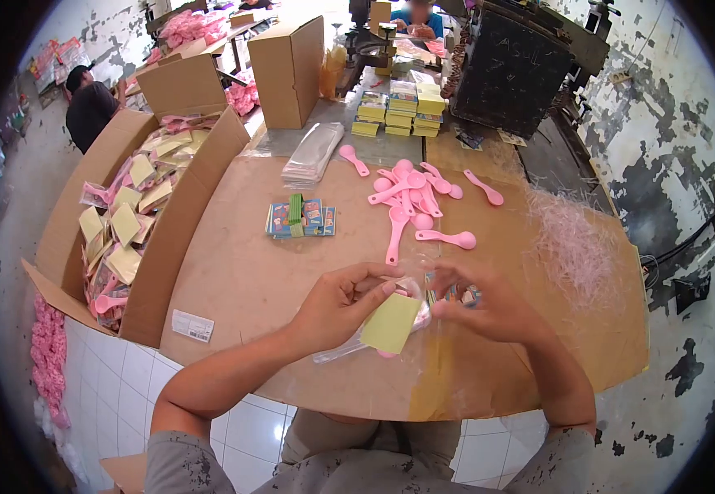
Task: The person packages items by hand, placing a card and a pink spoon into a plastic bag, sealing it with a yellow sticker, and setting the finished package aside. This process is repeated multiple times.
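My left hand [345, 303] pinches the top of a clear plastic bag [341, 352] between thumb and fingers. A pale yellow card [392, 323] shows in the bag, and a bit of pink peeks out below it. My right hand [485, 303] is just right of the bag's mouth, its thumb and curled fingers apart. Whether its fingertips touch the film is hard to see. Partly hidden behind that hand lie small printed cards [466, 293]. Beyond both hands is a heap of pink plastic measuring spoons [407, 188], with several loose ones around it.
On the left, a cardboard box [178, 239] holds many filled bags. A banded card stack [298, 219] and flat clear bags [313, 155] lie on the cardboard-covered table [234, 280]. Shredded clear strips [575, 243] lie right. Card piles [402, 103] and a black machine [510, 70] stand behind. Two people are farther off.
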Motion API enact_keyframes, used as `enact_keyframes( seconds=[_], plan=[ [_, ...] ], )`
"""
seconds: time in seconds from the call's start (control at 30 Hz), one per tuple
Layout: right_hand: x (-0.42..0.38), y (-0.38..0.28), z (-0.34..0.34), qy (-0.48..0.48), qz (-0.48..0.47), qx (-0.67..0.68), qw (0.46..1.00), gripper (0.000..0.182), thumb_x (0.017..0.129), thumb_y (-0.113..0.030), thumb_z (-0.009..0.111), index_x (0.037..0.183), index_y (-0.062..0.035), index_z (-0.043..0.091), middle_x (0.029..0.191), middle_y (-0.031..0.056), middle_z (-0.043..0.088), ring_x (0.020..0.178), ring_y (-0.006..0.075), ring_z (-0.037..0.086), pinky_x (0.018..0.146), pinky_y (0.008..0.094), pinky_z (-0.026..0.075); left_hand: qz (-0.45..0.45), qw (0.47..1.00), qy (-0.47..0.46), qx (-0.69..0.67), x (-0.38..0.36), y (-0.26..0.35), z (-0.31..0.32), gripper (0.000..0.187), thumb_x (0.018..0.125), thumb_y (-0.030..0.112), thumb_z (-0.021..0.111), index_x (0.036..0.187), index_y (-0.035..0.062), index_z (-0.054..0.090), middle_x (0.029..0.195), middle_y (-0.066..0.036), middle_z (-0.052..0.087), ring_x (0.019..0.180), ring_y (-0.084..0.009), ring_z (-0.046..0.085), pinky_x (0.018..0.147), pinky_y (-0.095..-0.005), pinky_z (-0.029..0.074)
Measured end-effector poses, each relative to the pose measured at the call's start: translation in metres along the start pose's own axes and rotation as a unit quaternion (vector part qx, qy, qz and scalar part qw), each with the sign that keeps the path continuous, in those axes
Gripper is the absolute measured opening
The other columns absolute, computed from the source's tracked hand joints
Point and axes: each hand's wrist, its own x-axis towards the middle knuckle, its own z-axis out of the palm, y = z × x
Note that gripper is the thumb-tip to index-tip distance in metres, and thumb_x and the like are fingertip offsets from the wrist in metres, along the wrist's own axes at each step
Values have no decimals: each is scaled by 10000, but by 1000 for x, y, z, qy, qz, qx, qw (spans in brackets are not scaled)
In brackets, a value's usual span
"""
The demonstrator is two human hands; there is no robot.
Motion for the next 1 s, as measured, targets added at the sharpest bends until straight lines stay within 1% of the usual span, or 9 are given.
enact_keyframes(
  seconds=[0.17, 0.3, 0.4, 0.5, 0.57, 0.67, 0.8, 0.9, 1.0],
  plan=[
    [19, 29, 37, 1, 42, 206, 978, 272, 960, -129, 743, 1192, 1, 688, 983, 20, 678, 856, 74, 622, 723, 255, 499, 10, 1000, 20, 14, 0, -5, -8, 293, 1069, 105, 589, 1323, -38, 612, 1157, -122, 732, 1076, -144, 697, 916, -285, 577],
    [15, 35, 40, -12, 52, 173, 983, 227, 957, -109, 744, 1148, 3, 692, 935, -9, 635, 804, 48, 574, 685, 234, 482, 111, 989, 82, 45, 2, -1, -2, 237, 1047, 83, 622, 1246, -42, 642, 1125, -118, 738, 1041, -149, 714, 862, -283, 589],
    [12, 34, 46, -22, 41, 168, 985, 214, 954, -99, 745, 1139, 0, 699, 906, -14, 620, 774, 48, 560, 672, 234, 476, 147, 978, 80, 123, -1, 8, -2, 220, 1027, 64, 643, 1223, -36, 645, 1106, -122, 743, 1038, -156, 719, 817, -290, 602],
    [11, 29, 47, -45, 31, 150, 987, 204, 964, -80, 731, 1146, 2, 693, 935, -3, 636, 813, 55, 580, 704, 239, 486, 122, 979, 79, 145, -3, 5, -9, 242, 1033, 79, 632, 1253, -22, 631, 1115, -128, 743, 1017, -158, 725, 799, -296, 610],
    [11, 25, 44, -66, 39, 169, 983, 191, 983, -44, 704, 1162, 11, 670, 996, 13, 655, 885, 68, 609, 773, 249, 506, 70, 992, 98, 47, -2, 7, -10, 266, 1035, 107, 641, 1267, -23, 632, 1125, -100, 740, 982, -141, 721, 788, -284, 601],
    [11, 26, 39, -50, -14, 93, 994, 205, 971, -90, 730, 1155, -4, 709, 945, 6, 660, 835, 56, 601, 716, 245, 496, 47, 992, 118, -28, 2, 9, -12, 256, 1048, 127, 624, 1259, -17, 635, 1118, -107, 742, 961, -153, 728, 806, -290, 598],
    [9, 31, 36, -25, 35, 213, 976, 204, 985, -85, 716, 1170, -4, 700, 998, 15, 677, 878, 67, 622, 773, 249, 520, 81, 993, 69, -59, 7, 5, -7, 258, 1044, 124, 633, 1267, -7, 634, 1135, -109, 741, 970, -158, 728, 832, -295, 596],
    [9, 34, 30, -16, 41, 226, 973, 214, 988, -85, 714, 1182, 0, 692, 1031, 23, 688, 917, 75, 639, 804, 250, 533, 63, 996, -19, 56, 3, -3, -11, 264, 1032, 127, 662, 1262, -2, 657, 1114, -92, 753, 943, -130, 726, 808, -278, 597],
    [9, 36, 28, -2, 41, 233, 972, 211, 986, -82, 715, 1174, 10, 692, 1048, 34, 701, 948, 81, 657, 822, 251, 540, -8, 998, 2, 61, 3, -1, -11, 252, 1017, 131, 691, 1232, 1, 691, 1062, -76, 765, 897, -100, 723, 770, -262, 599]
  ],
)
